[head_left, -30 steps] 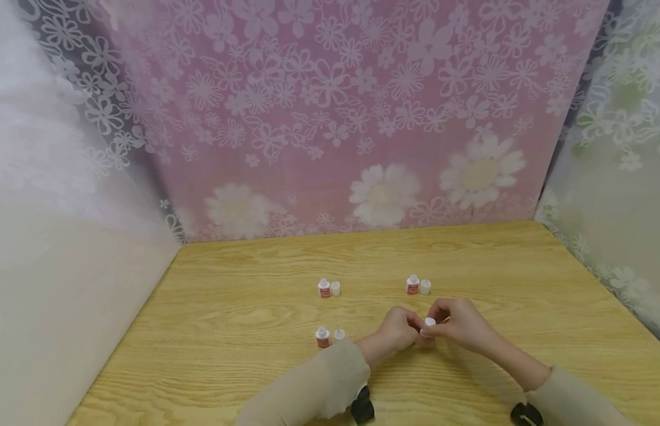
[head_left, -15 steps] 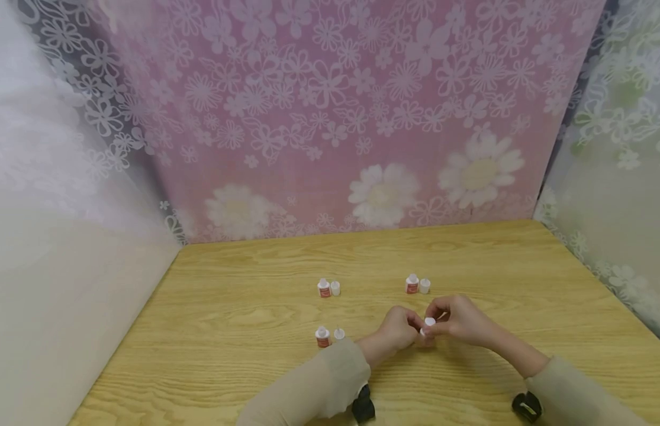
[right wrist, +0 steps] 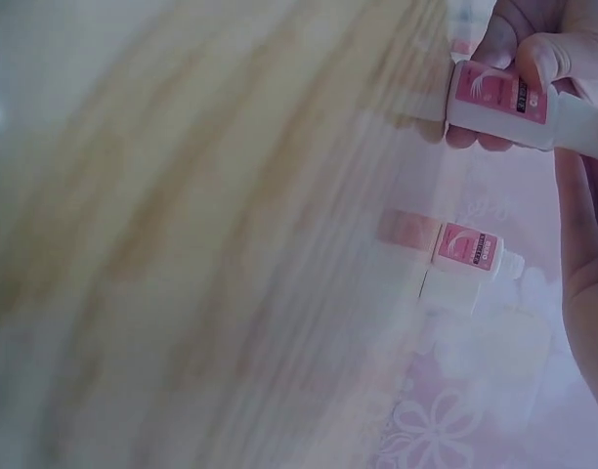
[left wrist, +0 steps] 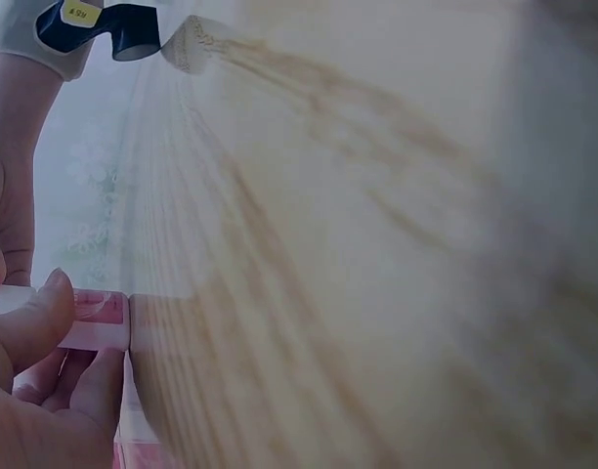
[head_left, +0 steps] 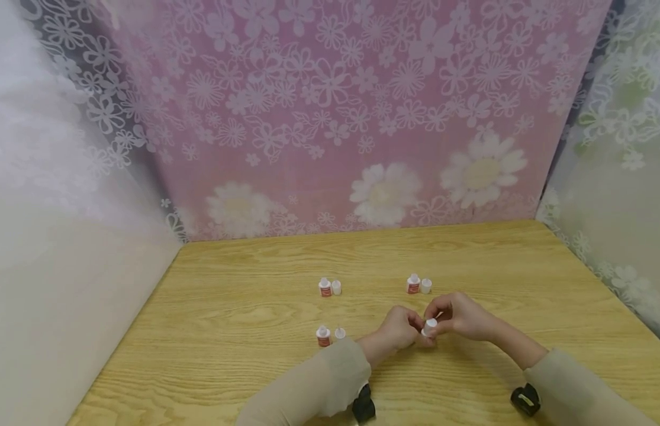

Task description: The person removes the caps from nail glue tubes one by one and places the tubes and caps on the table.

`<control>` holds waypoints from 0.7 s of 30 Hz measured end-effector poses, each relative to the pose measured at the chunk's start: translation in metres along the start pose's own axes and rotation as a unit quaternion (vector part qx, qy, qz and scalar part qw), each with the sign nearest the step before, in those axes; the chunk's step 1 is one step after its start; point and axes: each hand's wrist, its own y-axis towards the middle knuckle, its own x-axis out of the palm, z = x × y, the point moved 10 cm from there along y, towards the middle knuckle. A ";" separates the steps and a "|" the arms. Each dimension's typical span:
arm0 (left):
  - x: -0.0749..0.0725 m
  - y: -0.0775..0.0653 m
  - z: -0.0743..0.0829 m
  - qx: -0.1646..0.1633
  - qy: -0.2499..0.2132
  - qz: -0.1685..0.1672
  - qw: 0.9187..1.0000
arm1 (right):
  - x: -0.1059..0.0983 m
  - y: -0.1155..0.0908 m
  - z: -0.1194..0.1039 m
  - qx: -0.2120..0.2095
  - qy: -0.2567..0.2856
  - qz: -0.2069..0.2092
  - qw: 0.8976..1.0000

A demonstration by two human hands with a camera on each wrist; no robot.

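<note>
Both hands meet at one small white bottle (right wrist: 499, 103) with a pink label. My left hand (head_left: 399, 328) grips its body between thumb and fingers, and the bottle stands upright at the tabletop. At the bottle's top sits a white cap (head_left: 431, 324), pinched by the thumb and fingers of my right hand (head_left: 463, 319). In the left wrist view, the left thumb (left wrist: 40, 322) lies across the bottle's side and hides part of its label. Behind the hands, a matching uncapped bottle (head_left: 412, 285) stands beside its loose cap (head_left: 426, 286).
To the left, a bottle (head_left: 325, 288) and its cap (head_left: 337, 287) stand at the back. Nearer, another bottle (head_left: 323, 336) stands beside an upturned cap (head_left: 340, 333) with a thin stem, close to the left sleeve (head_left: 330, 376). Floral sheets (head_left: 308, 118) enclose the wooden table (head_left: 228, 367).
My right hand has shifted up slightly, its fingers changing position around the cap. The left hand keeps its hold on the bottle. The other bottles and caps stay where they were.
</note>
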 end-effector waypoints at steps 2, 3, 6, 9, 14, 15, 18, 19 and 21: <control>0.000 0.000 -0.001 -0.002 0.002 0.001 1.000 | 0.001 0.000 -0.002 -0.012 0.010 -0.008 1.000; 0.001 0.000 -0.001 -0.004 0.002 0.003 1.000 | 0.001 0.000 -0.003 -0.014 0.014 -0.009 1.000; -0.001 0.000 -0.001 -0.007 0.013 0.009 1.000 | 0.002 -0.001 -0.003 -0.001 0.013 -0.004 1.000; -0.002 0.000 0.000 -0.008 0.026 0.014 1.000 | 0.001 -0.003 0.001 0.036 -0.012 0.020 0.999; -0.004 0.001 0.000 -0.009 0.041 0.022 0.999 | -0.001 -0.008 0.004 0.097 -0.078 0.077 0.989; -0.004 0.001 -0.001 -0.010 0.043 0.023 0.999 | -0.002 -0.009 0.003 0.107 -0.089 0.088 0.986; -0.004 0.001 -0.002 -0.013 0.048 0.026 0.998 | -0.003 -0.010 0.001 0.128 -0.110 0.114 0.979; -0.004 0.002 -0.002 -0.013 0.048 0.026 0.998 | -0.003 -0.010 0.000 0.135 -0.113 0.120 0.977; -0.004 0.002 -0.003 -0.015 0.046 0.026 0.998 | -0.004 -0.010 0.000 0.146 -0.118 0.130 0.974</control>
